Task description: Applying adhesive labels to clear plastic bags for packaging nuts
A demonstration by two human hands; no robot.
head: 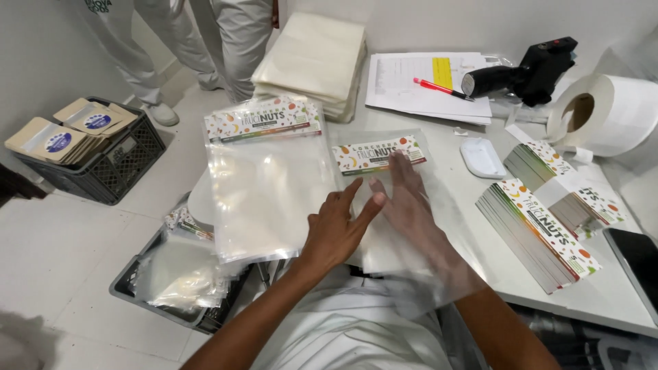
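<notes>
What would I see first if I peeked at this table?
Right in the middle, the left hand presses on a clear plastic bag while the right hand is slid inside it, below a colourful card label. Just left lies a pile of finished bags with the same bright label on top. At the right edge of the white table, stacks of label cards fan out, with a big roll of white paper behind them.

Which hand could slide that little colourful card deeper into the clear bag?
Probably the right hand: it is already inside the clear bag, fingertips near the card. The left hand lies on top, outside.
</notes>
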